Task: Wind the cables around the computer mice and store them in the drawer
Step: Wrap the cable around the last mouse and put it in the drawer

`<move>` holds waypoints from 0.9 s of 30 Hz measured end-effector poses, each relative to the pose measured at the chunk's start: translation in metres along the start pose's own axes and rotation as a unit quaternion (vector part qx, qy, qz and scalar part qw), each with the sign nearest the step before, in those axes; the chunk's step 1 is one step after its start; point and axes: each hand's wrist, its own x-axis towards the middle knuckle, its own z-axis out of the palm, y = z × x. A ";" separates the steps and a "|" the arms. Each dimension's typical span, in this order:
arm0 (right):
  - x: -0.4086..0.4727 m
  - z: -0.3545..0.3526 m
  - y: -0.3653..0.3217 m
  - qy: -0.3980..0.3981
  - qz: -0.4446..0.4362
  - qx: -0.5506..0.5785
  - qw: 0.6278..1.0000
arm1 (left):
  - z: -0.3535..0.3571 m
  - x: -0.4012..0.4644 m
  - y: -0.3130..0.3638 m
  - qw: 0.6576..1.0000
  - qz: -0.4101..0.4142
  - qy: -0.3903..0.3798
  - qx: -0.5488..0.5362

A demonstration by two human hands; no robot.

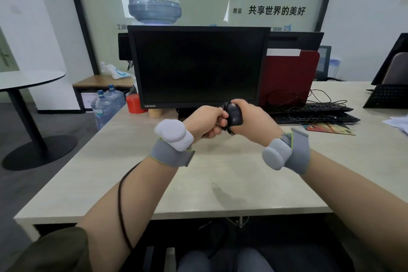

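Black glossy mouse (234, 114) in right hand (254, 118), cable (225, 106) coiled around it

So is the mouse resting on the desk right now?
No, the mouse is held up in the right hand above the desk, with the left hand at its cable.

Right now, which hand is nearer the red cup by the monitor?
Left. The left hand is raised just right of the red cup, holding the cable at the mouse. The right hand grips the mouse on its far side, farther from the cup.
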 end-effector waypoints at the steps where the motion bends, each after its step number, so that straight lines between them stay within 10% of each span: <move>1: 0.002 0.001 0.000 0.028 0.004 0.035 0.999 | 0.004 0.000 0.001 1.000 0.018 0.011 -0.018; 8: 0.015 -0.001 0.017 0.119 0.067 0.222 0.965 | 0.018 -0.003 -0.006 0.963 0.154 0.041 0.217; 12: 0.019 -0.004 0.023 0.137 0.077 0.326 0.932 | 0.031 -0.007 -0.019 0.975 0.189 0.004 0.120; 22: 0.030 -0.023 0.029 0.077 0.106 0.759 0.638 | 0.022 -0.009 -0.063 0.983 0.167 -0.081 -0.003; 27: 0.020 -0.030 0.042 -0.155 0.053 0.764 0.624 | 0.002 -0.002 -0.059 0.984 0.149 -0.074 -0.064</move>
